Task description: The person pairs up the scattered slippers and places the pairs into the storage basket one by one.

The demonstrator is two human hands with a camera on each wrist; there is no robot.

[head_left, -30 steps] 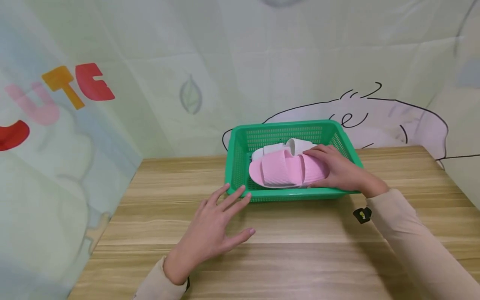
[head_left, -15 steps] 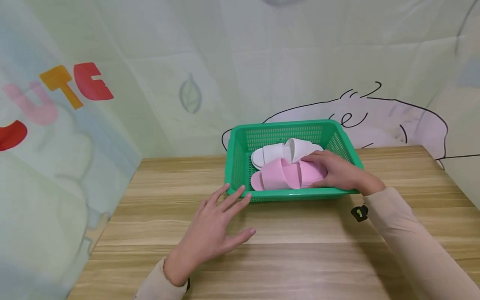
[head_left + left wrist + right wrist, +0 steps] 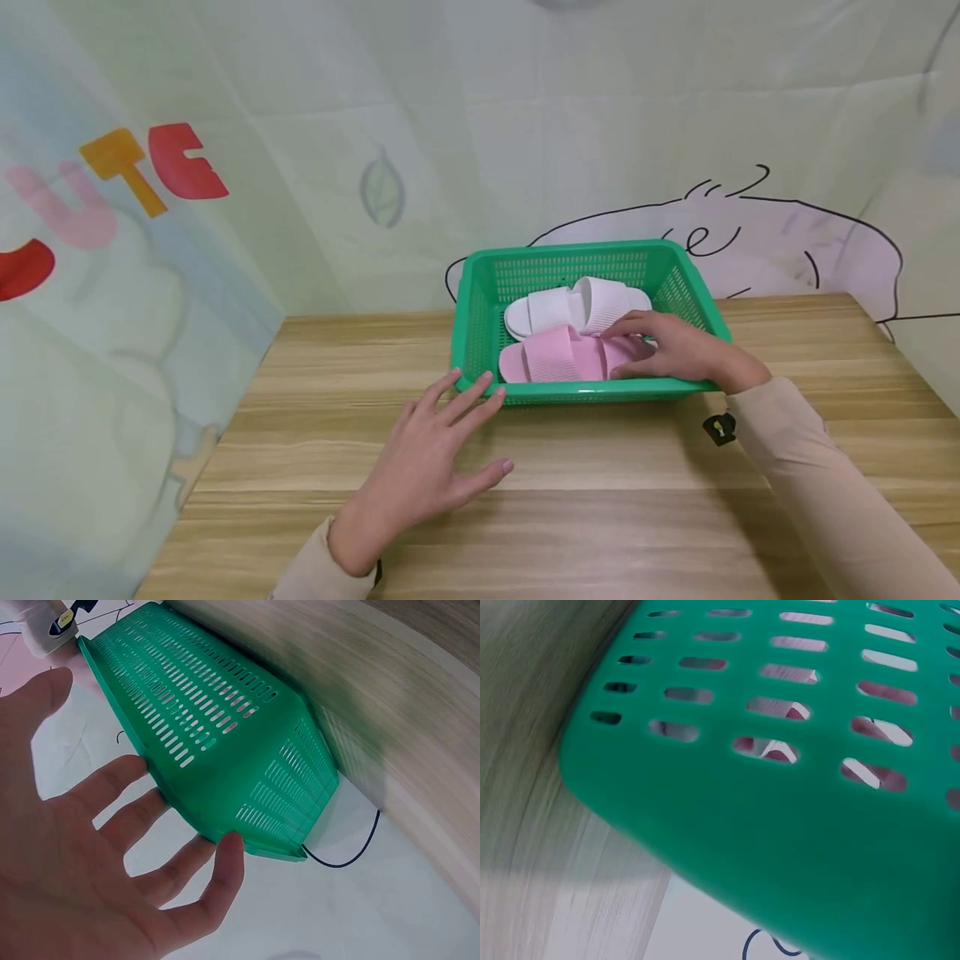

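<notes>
A pair of slippers lies side by side in the green basket [image 3: 480, 390]: a white slipper [image 3: 551, 308] at the back and a pink slipper [image 3: 551, 354] along the front wall. My right hand [image 3: 678, 346] reaches over the basket's right front corner and grips the pink slipper's right end, thumb in front and fingers behind. The left hand [image 3: 420, 467] is spread with straight fingers, its fingertips at the basket's front left rim. In the left wrist view those fingertips touch the green rim [image 3: 169, 799]. The right wrist view shows only the slotted basket wall [image 3: 705, 802], with the hand hidden.
The basket stands on a wood-grain table [image 3: 570, 517], near its back edge. Behind it hangs a printed cloth [image 3: 525, 167] with a cartoon animal and coloured letters. A small black device [image 3: 722, 427] sits at the right wrist.
The pink slipper has gone down into the basket in my right hand and moved forward, uncovering more of the white slipper. My left hand has stayed in place.
</notes>
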